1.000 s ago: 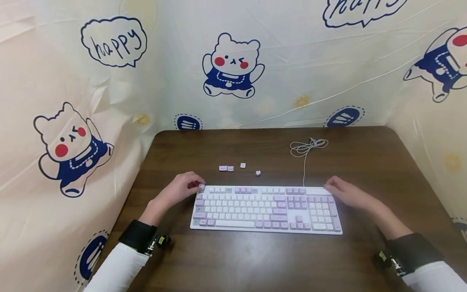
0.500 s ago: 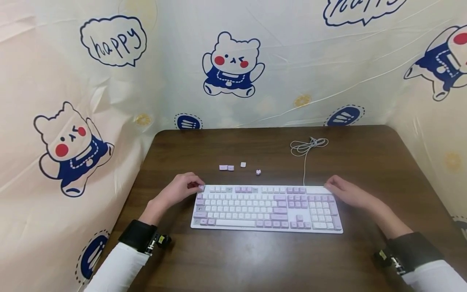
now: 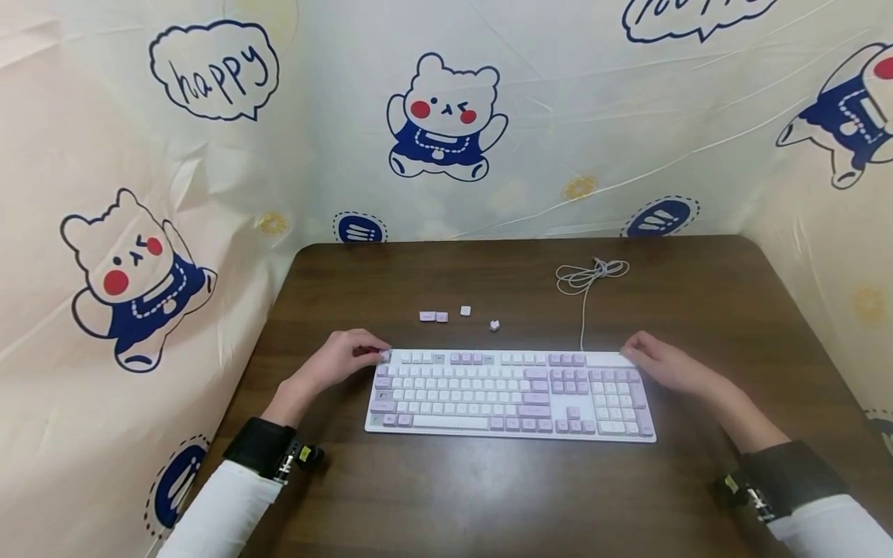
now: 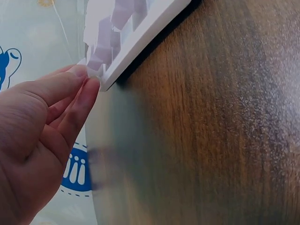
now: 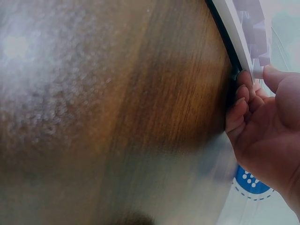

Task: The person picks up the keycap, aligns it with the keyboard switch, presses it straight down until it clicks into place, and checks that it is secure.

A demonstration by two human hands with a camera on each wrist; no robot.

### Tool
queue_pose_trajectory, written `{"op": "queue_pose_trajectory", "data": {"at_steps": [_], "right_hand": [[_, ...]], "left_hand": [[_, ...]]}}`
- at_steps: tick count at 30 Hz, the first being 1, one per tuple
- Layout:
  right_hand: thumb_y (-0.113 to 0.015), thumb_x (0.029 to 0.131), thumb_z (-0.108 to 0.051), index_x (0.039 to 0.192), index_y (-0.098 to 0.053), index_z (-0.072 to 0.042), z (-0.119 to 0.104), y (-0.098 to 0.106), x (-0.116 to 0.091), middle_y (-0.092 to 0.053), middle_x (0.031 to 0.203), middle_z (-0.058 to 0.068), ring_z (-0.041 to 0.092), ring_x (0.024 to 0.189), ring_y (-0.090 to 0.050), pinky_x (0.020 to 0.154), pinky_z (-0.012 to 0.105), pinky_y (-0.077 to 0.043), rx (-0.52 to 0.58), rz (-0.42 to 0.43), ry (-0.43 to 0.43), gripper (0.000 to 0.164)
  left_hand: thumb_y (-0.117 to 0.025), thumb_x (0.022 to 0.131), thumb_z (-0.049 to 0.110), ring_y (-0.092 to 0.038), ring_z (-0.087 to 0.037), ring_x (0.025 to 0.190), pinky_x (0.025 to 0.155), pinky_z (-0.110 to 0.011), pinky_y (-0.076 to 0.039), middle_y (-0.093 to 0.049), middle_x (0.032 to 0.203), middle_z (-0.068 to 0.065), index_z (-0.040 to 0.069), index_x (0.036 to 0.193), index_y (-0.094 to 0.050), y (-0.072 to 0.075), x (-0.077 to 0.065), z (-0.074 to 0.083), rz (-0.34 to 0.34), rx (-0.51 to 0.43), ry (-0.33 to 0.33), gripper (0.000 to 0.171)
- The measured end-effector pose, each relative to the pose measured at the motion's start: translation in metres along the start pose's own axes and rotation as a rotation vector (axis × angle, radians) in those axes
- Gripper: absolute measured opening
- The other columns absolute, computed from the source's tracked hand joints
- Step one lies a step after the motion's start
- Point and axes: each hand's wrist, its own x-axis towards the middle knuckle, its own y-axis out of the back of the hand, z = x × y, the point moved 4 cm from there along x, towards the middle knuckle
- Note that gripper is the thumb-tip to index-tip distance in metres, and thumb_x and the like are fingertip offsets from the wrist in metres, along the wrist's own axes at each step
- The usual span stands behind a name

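A white and lilac keyboard point(image 3: 481, 395) lies on the brown table. At its far left corner my left hand point(image 3: 345, 356) pinches a small keycap point(image 3: 386, 356) between thumb and fingertips, right at the corner key position. In the left wrist view, the left thumb and fingers point(image 4: 86, 89) meet at that corner and partly hide the keycap. My right hand point(image 3: 663, 363) grips the keyboard's far right corner. The right wrist view has the thumb on top of the white frame point(image 5: 248, 65) and the other fingers point(image 5: 240, 105) curled at its lower edge.
Behind the keyboard lie several loose keycaps: two lilac keycaps point(image 3: 434, 317) side by side, a white keycap point(image 3: 465, 311) and another pale keycap point(image 3: 494, 325). A bundled cable point(image 3: 593, 277) runs back from the keyboard. A printed curtain point(image 3: 446, 186) stands around the table point(image 3: 502, 496).
The head view has tilted slightly, so everything sits a little higher in it. My left fingertips have settled lower over the keycap at the corner. The right hand keeps its grip on the keyboard.
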Motion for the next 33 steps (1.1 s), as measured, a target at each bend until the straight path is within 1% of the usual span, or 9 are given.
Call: {"op": "queue_pose_trajectory", "data": {"at_steps": [4,11,17,22,27,33], "right_hand": [[-0.046,0.112,-0.035,0.126,-0.052,0.001,0.000,0.001,0.000,-0.066,0.107,0.011,0.025,0.096,-0.063,0.077,0.039,-0.048,0.008,-0.003,0.003,0.039],[-0.048,0.112,-0.036,0.127,-0.052,-0.001,-0.002,0.002,0.000,-0.065,0.107,0.010,0.025,0.097,-0.062,0.077,0.038,-0.048,0.031,-0.001,-0.005,0.039],[-0.049,0.111,-0.036,0.126,-0.052,-0.001,-0.004,-0.002,0.000,-0.064,0.106,0.009,0.025,0.097,-0.062,0.078,0.038,-0.047,0.037,-0.003,-0.005,0.039],[-0.049,0.112,-0.033,0.123,-0.054,0.000,-0.003,-0.003,-0.002,-0.064,0.103,0.009,0.023,0.093,-0.061,0.076,0.038,-0.047,0.027,0.017,0.013,0.036],[-0.048,0.112,-0.034,0.122,-0.055,0.000,-0.003,-0.003,-0.002,-0.064,0.102,0.009,0.023,0.093,-0.061,0.076,0.037,-0.047,0.015,0.030,-0.001,0.036],[-0.048,0.111,-0.036,0.124,-0.054,0.000,-0.007,-0.001,-0.005,-0.064,0.104,0.009,0.024,0.095,-0.062,0.077,0.037,-0.048,0.026,0.025,-0.005,0.038]], "left_hand": [[-0.075,0.097,0.012,-0.065,-0.019,0.100,0.091,-0.043,-0.055,-0.075,0.112,-0.003,0.012,0.117,-0.080,0.002,0.002,0.001,-0.002,0.012,-0.014,0.020],[-0.077,0.094,0.010,-0.062,-0.016,0.092,0.087,-0.039,-0.056,-0.073,0.105,0.001,0.014,0.110,-0.081,0.005,0.005,0.007,-0.005,0.068,-0.057,0.016],[-0.079,0.092,0.010,-0.060,-0.012,0.085,0.081,-0.032,-0.055,-0.073,0.099,0.004,0.015,0.109,-0.083,0.004,0.003,0.010,-0.036,0.121,-0.061,0.018],[-0.080,0.091,0.009,-0.058,-0.011,0.082,0.078,-0.030,-0.055,-0.071,0.096,0.005,0.014,0.108,-0.083,0.002,0.003,0.012,-0.055,0.162,-0.094,0.018],[-0.081,0.091,0.009,-0.058,-0.011,0.082,0.078,-0.030,-0.056,-0.070,0.095,0.005,0.013,0.107,-0.083,0.000,0.005,0.010,-0.046,0.146,-0.124,0.017],[-0.081,0.091,0.010,-0.059,-0.010,0.081,0.077,-0.027,-0.054,-0.071,0.094,0.009,0.016,0.108,-0.084,-0.001,0.007,0.001,-0.023,0.089,-0.104,0.018]]}}
